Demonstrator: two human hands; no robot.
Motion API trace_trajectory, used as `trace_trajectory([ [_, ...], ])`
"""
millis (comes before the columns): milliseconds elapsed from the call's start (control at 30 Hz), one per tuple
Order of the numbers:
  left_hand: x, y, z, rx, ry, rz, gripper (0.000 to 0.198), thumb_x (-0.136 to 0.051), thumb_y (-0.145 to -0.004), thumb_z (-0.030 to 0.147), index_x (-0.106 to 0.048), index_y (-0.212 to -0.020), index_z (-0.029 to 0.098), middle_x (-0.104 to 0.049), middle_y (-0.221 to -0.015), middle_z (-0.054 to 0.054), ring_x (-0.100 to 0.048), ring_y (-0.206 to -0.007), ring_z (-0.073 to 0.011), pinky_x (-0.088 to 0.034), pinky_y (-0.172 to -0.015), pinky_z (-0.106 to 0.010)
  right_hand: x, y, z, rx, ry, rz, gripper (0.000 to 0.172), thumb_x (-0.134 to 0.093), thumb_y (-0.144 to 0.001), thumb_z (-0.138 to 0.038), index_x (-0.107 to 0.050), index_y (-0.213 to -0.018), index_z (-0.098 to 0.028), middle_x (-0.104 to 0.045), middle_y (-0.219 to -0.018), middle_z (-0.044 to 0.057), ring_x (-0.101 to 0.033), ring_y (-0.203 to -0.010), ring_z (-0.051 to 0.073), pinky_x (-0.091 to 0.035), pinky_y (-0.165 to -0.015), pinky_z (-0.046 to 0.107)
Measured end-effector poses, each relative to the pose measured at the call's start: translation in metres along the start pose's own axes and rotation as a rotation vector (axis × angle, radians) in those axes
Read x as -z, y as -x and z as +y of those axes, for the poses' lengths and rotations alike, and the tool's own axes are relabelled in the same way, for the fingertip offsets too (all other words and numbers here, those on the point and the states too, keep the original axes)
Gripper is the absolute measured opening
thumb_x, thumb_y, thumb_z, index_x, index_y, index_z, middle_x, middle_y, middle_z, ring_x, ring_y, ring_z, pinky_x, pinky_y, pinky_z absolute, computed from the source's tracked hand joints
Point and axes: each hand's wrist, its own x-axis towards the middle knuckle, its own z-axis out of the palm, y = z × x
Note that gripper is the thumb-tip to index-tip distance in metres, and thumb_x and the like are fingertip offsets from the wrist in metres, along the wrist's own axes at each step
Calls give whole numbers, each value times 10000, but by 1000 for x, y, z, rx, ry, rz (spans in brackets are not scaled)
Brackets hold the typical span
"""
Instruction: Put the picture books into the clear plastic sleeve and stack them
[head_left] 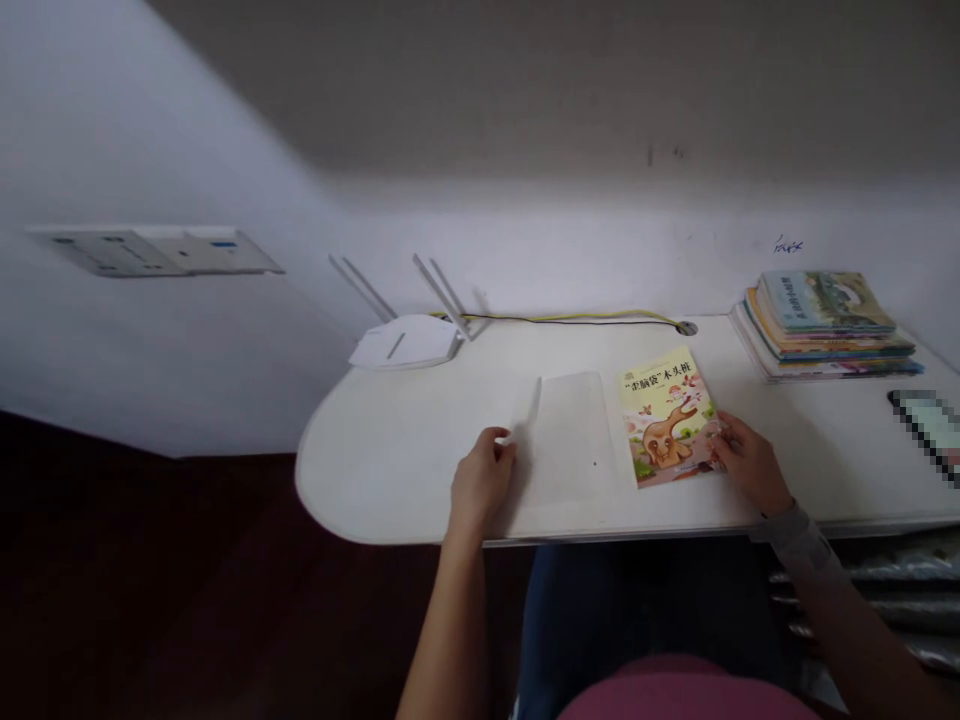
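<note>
A clear plastic book cover point(571, 440) lies spread on the white desk, one flap lifted on its left side. My left hand point(484, 475) pinches the edge of that flap between thumb and fingers. To the right of the cover is a thin picture book point(666, 425), its yellow front with a cartoon tree stump facing up. My right hand point(744, 455) grips the book's lower right edge, with the thumb over the front; the fingers beneath are partly hidden. A grey band circles the right wrist.
A white router point(409, 342) with upright antennas stands at the back left of the desk point(360, 450). Yellow and black cables point(577, 319) run along the wall to a desk hole. Stacked books point(825, 325) and a pixelated phone-like object point(930, 425) are at the right.
</note>
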Motion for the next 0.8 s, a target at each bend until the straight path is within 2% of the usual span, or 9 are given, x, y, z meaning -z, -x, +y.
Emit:
trace_trajectory([
  [133, 7, 2, 4, -18, -108, 24, 353, -466, -846, 310, -502, -1181, 203, -683, -904, -63, -635, -818, -224, -456, -706, -313, 4, 3, -10, 25, -92, 53, 497, -506, -815, -445, -579, -1202, -142, -692, -974, 104, -649, -873, 230, -509, -797, 382],
  [200, 7, 9, 12, -100, -179, 174, 381, -477, -843, 281, -500, -1205, 161, -646, -1052, -127, -608, -963, -267, -461, -806, -381, 10, 3, -22, 65, -192, 39, 494, -504, -832, -469, -572, -1208, -157, -675, -1052, 111, -644, -922, 234, -515, -812, 383],
  [300, -6, 29, 35, -362, -107, 392, 361, -419, -882, 246, -510, -1203, 110, -549, -1219, -189, -501, -1169, -274, -411, -958, -426, 15, -1, -43, 226, -283, -27, 444, -437, -892, -452, -546, -1238, -197, -608, -1207, 108, -592, -1068, 231, -485, -900, 397],
  [333, -15, 36, 44, -463, -40, 389, 359, -387, -901, 247, -503, -1214, 114, -534, -1245, -182, -483, -1198, -251, -404, -984, -412, 15, -3, -51, 312, -279, -43, 426, -410, -911, -431, -535, -1253, -211, -568, -1267, 105, -548, -1139, 228, -453, -950, 407],
  [433, -43, 53, 69, -715, 62, 193, 410, -367, -925, 284, -434, -1301, 136, -471, -1351, -151, -426, -1266, -213, -397, -1016, -380, 9, -16, -76, 578, -152, -76, 400, -383, -931, -378, -520, -1273, -221, -383, -1436, 106, -355, -1319, 233, -341, -1054, 434],
  [500, -55, 55, 75, -714, 13, 119, 441, -375, -926, 302, -409, -1333, 137, -428, -1400, -145, -356, -1318, -254, -355, -1045, -447, -1, -25, -92, 724, 29, -125, 369, -406, -921, -363, -567, -1220, -217, -298, -1484, 103, -250, -1368, 265, -280, -1079, 475],
  [600, -59, 46, 64, -571, -111, 106, 455, -365, -928, 296, -391, -1361, 158, -381, -1439, -139, -260, -1360, -318, -279, -1051, -565, -19, -37, -112, 886, 339, -257, 321, -420, -917, -334, -614, -1145, -217, -339, -1466, 105, -204, -1378, 296, -205, -1084, 539],
  [700, -55, 34, 41, -451, -154, 80, 476, -326, -940, 295, -345, -1392, 148, -357, -1447, -163, -252, -1366, -310, -284, -1046, -558, -38, -43, -121, 940, 550, -357, 303, -439, -912, -306, -601, -1152, -220, -414, -1418, 110, -248, -1357, 310, -214, -1061, 565],
  [800, -54, 28, 24, -429, -129, 61, 501, -291, -949, 316, -317, -1401, 103, -365, -1433, -195, -293, -1351, -289, -310, -1049, -502, -53, -44, -119, 940, 644, -391, 267, -468, -896, -285, -617, -1106, -215, -436, -1400, 111, -276, -1341, 325, -223, -1045, 575],
])
